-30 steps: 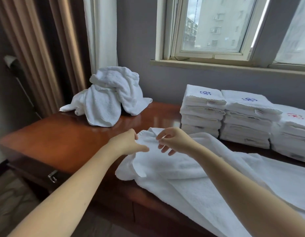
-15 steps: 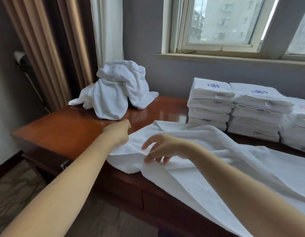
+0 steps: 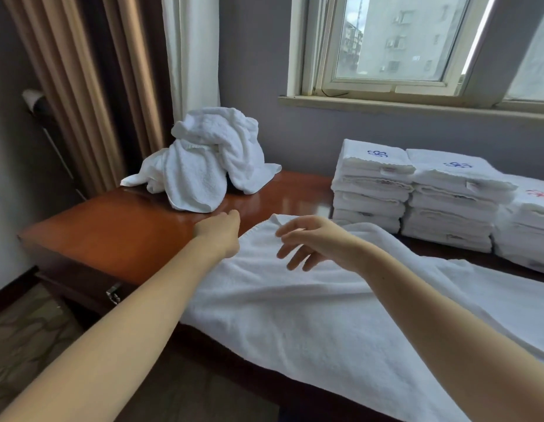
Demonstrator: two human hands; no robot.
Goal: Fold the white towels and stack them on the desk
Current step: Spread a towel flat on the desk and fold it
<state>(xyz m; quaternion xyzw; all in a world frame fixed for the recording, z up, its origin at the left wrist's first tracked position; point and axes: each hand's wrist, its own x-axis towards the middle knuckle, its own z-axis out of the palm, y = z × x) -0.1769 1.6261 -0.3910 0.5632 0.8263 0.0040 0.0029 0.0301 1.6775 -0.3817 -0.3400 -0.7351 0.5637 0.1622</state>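
Observation:
A large white towel (image 3: 310, 315) lies spread flat across the front of the wooden desk (image 3: 118, 236) and hangs over its near edge. My left hand (image 3: 218, 233) is at the towel's far left edge with the fingers curled on it. Hovering just above the towel's far corner, my right hand (image 3: 310, 239) has its fingers spread and holds nothing. A crumpled heap of unfolded white towels (image 3: 203, 166) sits at the back left of the desk. Folded towels stand in stacks (image 3: 371, 190) at the back right.
More folded stacks (image 3: 453, 205) with embroidered marks line the wall under the window sill (image 3: 417, 106). Brown curtains (image 3: 81, 86) hang to the left. A metal drawer handle (image 3: 113, 295) shows on the desk's front. Bare wood lies between the heap and the spread towel.
The bunched towel end has been pulled left and laid flat. My right hand has let go of it and lifted with fingers apart. The view has shifted slightly closer.

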